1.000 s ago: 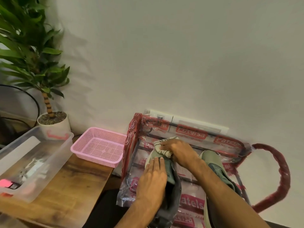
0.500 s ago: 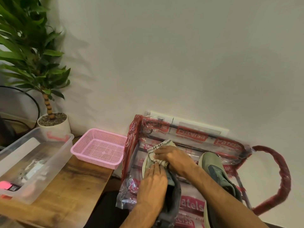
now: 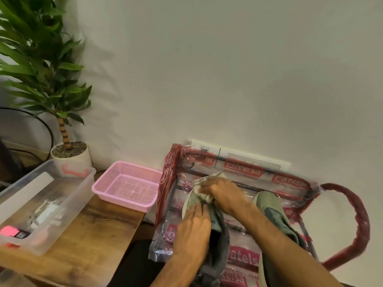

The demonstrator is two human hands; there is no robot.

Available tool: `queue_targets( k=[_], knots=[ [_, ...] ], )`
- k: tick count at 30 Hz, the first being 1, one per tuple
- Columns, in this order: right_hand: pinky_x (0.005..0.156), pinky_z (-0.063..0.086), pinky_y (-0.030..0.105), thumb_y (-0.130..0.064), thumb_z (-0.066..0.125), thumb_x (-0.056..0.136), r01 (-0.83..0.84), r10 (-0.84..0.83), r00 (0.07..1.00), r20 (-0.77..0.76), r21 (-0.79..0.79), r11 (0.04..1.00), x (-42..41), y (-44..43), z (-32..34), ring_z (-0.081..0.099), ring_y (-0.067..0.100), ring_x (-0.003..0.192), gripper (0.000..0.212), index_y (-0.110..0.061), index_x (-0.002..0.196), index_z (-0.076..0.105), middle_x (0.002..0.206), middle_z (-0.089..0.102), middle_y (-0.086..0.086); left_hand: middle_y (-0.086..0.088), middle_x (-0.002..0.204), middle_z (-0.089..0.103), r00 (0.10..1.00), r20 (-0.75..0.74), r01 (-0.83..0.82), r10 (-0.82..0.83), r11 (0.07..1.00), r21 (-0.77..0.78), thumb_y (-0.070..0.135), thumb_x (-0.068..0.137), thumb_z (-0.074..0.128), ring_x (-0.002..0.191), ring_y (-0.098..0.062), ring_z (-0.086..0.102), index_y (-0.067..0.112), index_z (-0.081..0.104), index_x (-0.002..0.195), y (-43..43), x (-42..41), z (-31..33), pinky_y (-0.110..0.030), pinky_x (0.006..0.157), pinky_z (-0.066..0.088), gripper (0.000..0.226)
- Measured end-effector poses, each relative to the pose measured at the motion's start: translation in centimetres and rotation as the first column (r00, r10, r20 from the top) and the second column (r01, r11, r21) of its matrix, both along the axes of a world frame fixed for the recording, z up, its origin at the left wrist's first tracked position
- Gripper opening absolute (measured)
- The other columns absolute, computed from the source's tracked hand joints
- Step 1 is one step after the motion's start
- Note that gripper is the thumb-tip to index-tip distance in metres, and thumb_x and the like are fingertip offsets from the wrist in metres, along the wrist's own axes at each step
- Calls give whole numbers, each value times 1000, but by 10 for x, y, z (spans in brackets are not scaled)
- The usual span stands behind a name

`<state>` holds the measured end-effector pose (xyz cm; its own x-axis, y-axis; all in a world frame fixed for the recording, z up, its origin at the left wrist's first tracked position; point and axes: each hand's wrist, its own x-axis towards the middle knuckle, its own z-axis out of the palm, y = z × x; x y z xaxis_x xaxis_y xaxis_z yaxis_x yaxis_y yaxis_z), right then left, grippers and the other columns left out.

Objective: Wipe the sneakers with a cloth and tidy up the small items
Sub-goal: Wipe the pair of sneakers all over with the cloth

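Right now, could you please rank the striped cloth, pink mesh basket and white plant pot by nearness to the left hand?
1. Striped cloth, just beyond the left hand.
2. Pink mesh basket, off to its left.
3. White plant pot, farthest, upper left.

I can't read what's in the blurred bin (image 3: 78, 193); the right sneaker (image 3: 269, 206) runs off the bottom edge.

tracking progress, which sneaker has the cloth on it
The left sneaker: the right hand grips the cloth on its toe, and the left hand rests on it. The right sneaker has none.
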<state>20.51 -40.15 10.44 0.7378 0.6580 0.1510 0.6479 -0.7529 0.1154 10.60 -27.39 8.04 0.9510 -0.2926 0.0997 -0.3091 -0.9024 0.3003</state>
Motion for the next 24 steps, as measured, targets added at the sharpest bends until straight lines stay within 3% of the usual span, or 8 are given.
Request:
queue_targets(
  k=[2,7,10,12,17,21,24],
  knots=[
    [108,41,38,-11,66,86,-110,109,994,-32,-27,994,-5,3,-10,54,23,125,33,-16,118,69,130,62,4,-15,155,30,1000,-12,-6,6,1000,3,10,93,57,141,-23,34,7,25,149,-2,0,-2,-31,116,29,65],
    [108,37,37,-11,60,90,107,-106,994,39,-34,994,7,-13,-2,49,23,128,35,-19,123,66,135,58,0,-17,155,29,1000,-11,9,-8,998,63,7,85,66,142,-25,32,6,22,150,-3,3,1,-32,118,27,78],
    [106,42,41,-8,67,84,-96,97,995,17,-26,995,-6,10,-10,55,25,122,32,-15,115,70,128,64,5,-16,149,39,1000,-28,4,-3,998,62,9,91,58,137,-25,39,5,32,145,-6,1,0,-31,114,33,59],
    [108,40,42,-7,69,83,-148,147,989,-23,-39,988,-4,6,-11,53,24,126,35,-15,116,69,132,61,3,-16,150,38,1000,-26,-1,2,998,62,9,91,58,138,-25,38,5,33,145,-7,-1,0,-31,114,33,59],
    [112,31,41,-14,65,88,72,-67,996,65,-79,994,9,-10,0,47,22,131,37,-22,125,64,140,55,-1,-16,154,32,999,-41,21,-17,995,102,10,89,64,140,-26,35,5,27,149,-8,-2,0,-32,115,32,70],
    [104,44,43,-13,70,83,-168,166,986,-21,-112,979,-4,9,-14,55,23,123,29,-18,112,71,128,63,2,-15,147,41,998,-63,25,-18,993,118,10,90,61,134,-25,41,5,34,143,-11,-4,2,-32,108,39,60],
    [109,37,43,-14,66,88,-42,42,999,-3,-130,991,10,-8,-6,47,22,131,37,-22,124,65,139,55,0,-15,149,39,999,-43,31,-25,992,122,11,89,63,135,-24,41,6,33,145,-11,-2,2,-32,109,39,64]
  ],
)
